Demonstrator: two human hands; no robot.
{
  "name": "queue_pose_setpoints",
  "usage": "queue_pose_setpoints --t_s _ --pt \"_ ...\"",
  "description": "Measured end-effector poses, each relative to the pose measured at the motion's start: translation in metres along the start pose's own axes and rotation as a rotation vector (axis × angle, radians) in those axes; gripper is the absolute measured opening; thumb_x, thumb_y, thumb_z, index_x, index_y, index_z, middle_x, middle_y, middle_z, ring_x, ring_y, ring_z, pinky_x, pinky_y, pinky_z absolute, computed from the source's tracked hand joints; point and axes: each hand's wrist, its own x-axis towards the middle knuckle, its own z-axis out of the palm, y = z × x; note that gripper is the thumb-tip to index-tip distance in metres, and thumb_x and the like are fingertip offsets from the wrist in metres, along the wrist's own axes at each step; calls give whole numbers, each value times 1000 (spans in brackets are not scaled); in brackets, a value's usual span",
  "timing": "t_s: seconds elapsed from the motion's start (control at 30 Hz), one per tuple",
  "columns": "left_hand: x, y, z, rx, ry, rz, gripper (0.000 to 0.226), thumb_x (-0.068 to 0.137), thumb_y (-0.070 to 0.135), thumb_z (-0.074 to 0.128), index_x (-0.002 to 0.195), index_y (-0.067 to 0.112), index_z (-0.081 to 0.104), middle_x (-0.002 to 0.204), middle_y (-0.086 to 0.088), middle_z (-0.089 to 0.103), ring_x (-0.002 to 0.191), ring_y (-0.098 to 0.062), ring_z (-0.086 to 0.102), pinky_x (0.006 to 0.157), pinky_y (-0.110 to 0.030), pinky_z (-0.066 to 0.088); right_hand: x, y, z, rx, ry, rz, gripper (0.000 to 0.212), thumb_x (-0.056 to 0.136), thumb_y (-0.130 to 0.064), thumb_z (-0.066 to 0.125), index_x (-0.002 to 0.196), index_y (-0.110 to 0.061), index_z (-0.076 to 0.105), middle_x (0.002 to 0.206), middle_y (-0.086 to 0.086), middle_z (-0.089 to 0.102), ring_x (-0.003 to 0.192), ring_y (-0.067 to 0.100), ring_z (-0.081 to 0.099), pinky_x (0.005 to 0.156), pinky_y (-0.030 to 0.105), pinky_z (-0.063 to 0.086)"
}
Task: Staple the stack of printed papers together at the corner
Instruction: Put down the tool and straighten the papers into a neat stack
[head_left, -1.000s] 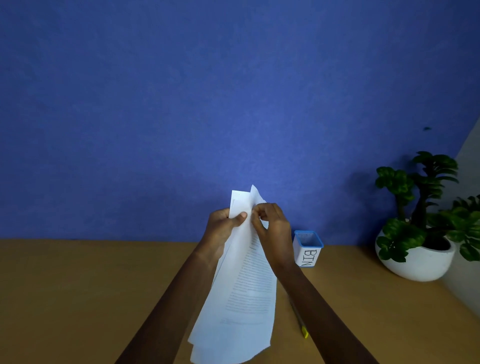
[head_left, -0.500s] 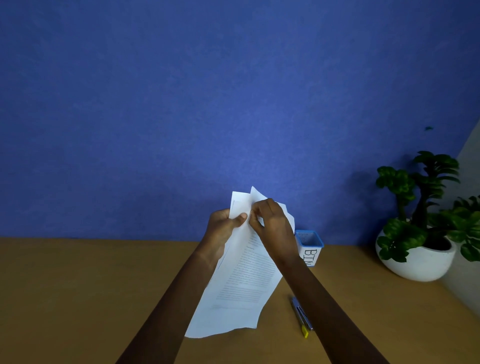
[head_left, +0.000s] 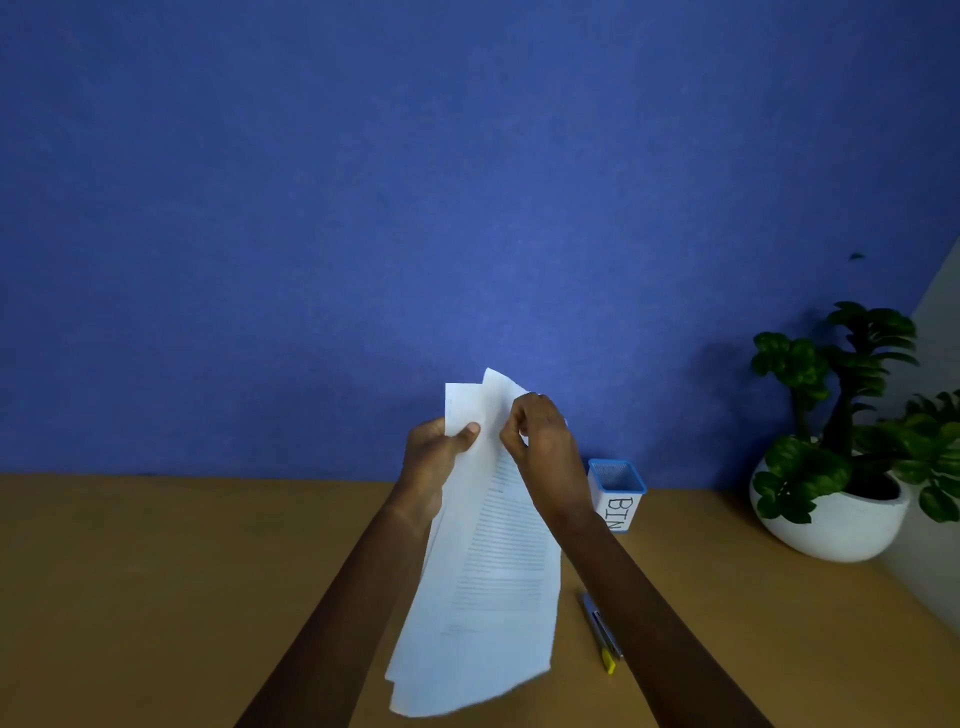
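White papers (head_left: 483, 587), blue wall (head_left: 363, 208), tan desk (head_left: 156, 571).

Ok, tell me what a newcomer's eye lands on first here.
The fanned stack of white printed papers, held upright mid-frame by the left hand and right hand at its top. Then the leafy green plant in a white bowl pot, far right on the wooden desk.

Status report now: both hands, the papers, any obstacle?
Left hand and right hand grip papers at top, sheets fanned. Stapler untouched on desk. No obstacle.
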Motion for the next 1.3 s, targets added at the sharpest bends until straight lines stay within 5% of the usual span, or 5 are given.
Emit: queue_pose_setpoints --t_s 0.47,0.6,1.03,1.17,1.3 --pt "27 -37 -24 103 116 -55 24 90 15 53 107 -2 57 98 -12 60 87 -27 56 71 -32 49 -28 53 37 -233 -309 142 20 95 -19 46 105 -3 53 111 13 60 97 21 60 66 13 40" --pt "37 -50 -28 102 211 12 8 89 6 53 92 1 59 90 -11 58 76 -22 52 58 -23 41 -45 68 53 -272 -438 193 23 96 -16 41 110 -1 52 117 15 60 105 25 57 89 31 48" --pt "54 -101 -30 45 218 -51 22 86 -4 53 107 -9 58 100 -11 59 92 -27 55 76 -33 45 -101 108 90 -394 -703 292 27 94 -7 34 114 0 51 120 18 57 110 28 57 72 31 38" --pt "64 -112 -27 103 191 -53 17 86 -3 53 99 -12 59 94 -12 59 87 -27 53 59 -18 48 -106 113 97 -331 -732 354 28 94 -6 36 116 2 51 122 18 57 111 29 58 87 35 48" --pt "78 -120 -27 314 31 -70 50 88 9 56 134 -1 37 134 -16 47 124 -32 45 103 -32 43 -107 116 104 -280 -753 397 27 95 -5 37 118 1 50 124 18 56 112 32 58 94 32 47"
